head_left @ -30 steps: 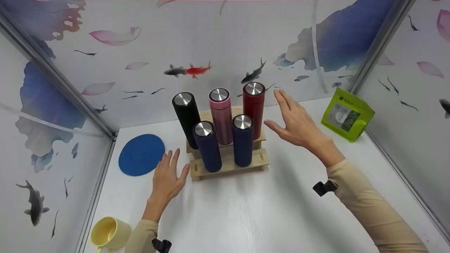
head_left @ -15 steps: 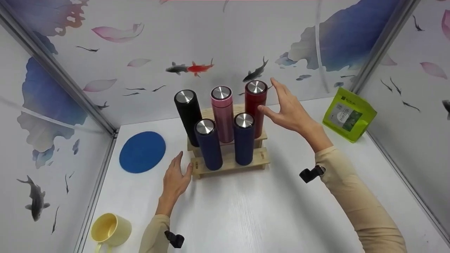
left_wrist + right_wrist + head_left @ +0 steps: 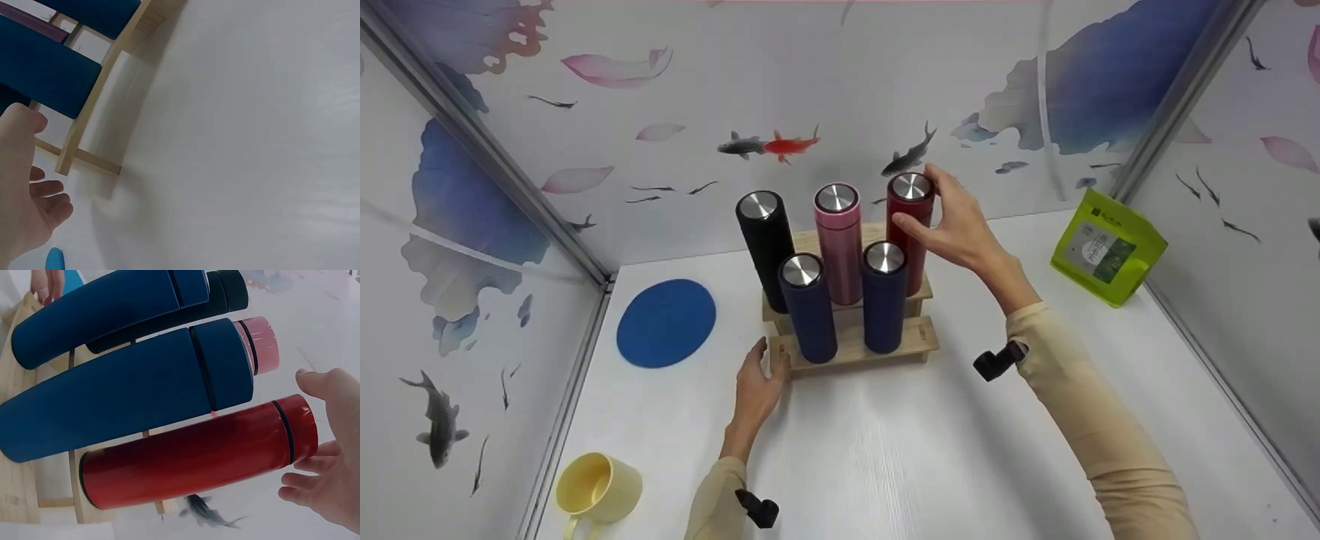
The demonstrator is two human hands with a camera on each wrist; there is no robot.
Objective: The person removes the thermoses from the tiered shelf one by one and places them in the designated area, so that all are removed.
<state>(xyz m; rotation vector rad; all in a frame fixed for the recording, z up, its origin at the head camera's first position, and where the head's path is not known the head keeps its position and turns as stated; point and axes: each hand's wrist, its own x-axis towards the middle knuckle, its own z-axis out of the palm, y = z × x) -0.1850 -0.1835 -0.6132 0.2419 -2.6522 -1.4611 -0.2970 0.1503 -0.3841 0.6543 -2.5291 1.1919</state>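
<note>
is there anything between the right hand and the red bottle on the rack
Nothing visible. The right hand is already at the red bottle's top, thumb in front, fingers behind, with open air between in the right wrist view. The pink bottle stands to its left, a blue bottle in front, lower.

No words or numbers to read anywhere. Only a white label on the green packet (image 3: 1108, 247) at the right, with print far too small and blurry to make out. Nothing written on the bottles, the wooden rack (image 3: 851, 349), the blue mat (image 3: 666, 323) or the yellow cup (image 3: 598, 489). Just painted fish and petals on the walls, no letters.
</note>
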